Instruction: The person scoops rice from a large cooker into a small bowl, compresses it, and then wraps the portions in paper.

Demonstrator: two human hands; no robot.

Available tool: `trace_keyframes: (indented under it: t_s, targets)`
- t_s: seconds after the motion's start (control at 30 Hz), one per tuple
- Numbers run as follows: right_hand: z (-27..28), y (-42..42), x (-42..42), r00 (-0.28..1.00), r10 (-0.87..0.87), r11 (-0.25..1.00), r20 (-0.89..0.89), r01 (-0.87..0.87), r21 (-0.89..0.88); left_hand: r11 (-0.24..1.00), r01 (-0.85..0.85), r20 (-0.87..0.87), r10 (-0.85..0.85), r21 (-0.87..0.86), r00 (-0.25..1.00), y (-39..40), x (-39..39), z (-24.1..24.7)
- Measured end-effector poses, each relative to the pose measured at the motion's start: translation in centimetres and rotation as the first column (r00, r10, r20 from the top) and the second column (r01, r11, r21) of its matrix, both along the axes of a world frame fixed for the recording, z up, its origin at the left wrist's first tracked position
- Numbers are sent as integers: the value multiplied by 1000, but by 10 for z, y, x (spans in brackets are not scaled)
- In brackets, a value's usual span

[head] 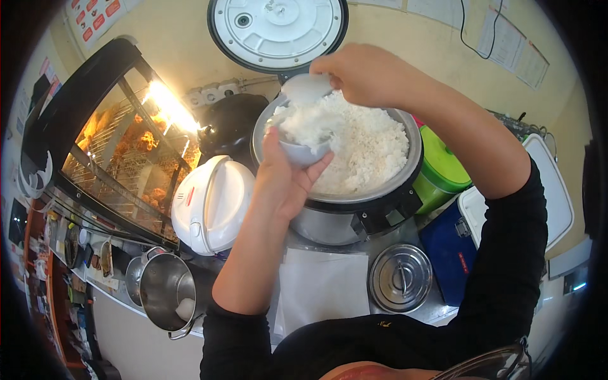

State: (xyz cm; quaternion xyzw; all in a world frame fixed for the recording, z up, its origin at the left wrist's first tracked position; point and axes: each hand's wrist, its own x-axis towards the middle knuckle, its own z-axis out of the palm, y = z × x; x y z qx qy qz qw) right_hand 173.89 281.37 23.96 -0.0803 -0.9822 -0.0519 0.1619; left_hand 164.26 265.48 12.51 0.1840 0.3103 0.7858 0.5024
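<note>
Cooked white rice (pixel 365 147) fills a large round rice cooker (pixel 327 228), whose lid (pixel 280 28) stands raised behind it. My left hand (pixel 289 175) holds a small pale bowl (pixel 306 154) from below, over the left part of the cooker. Rice is heaped in this bowl. My right hand (pixel 368 76) grips a whitish, translucent scoop or paddle (pixel 308 88) just above the bowl; its exact shape is blurred.
A lit glass food warmer (pixel 128 142) and a white rice cooker (pixel 213 204) stand at the left. Nearer are a steel pot (pixel 167 289), white paper sheets (pixel 323 289) and a round steel lid (pixel 401 279). A green container (pixel 439 166) and blue cooler box (pixel 444 251) stand right.
</note>
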Motion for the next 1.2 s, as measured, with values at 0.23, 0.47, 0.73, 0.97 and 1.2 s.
trace_keyframes:
  t_s: [0.23,0.47,0.73,0.97,1.2]
  targets:
    - [-121,62,-27,873,-105,988,476,39,147,994,-106,-75,105,-18,992,-15,-26,-5]
    - [-125,42,-30,748,101,991,656,-21,-129,990,-135,-117,129,-47,985,-17,-44,-5]
    - [-114,36,3,722,363,789,589,98,-607,988,-155,-161,149,-25,976,-10,-39,-2]
    - [-67,54,45,914,169,731,370,135,-669,997,-70,-156,63,-41,986,-17,-35,2]
    - [-54,10,58,991,-123,923,-57,94,-374,999,-6,-99,1,-53,995,5,-2,-10]
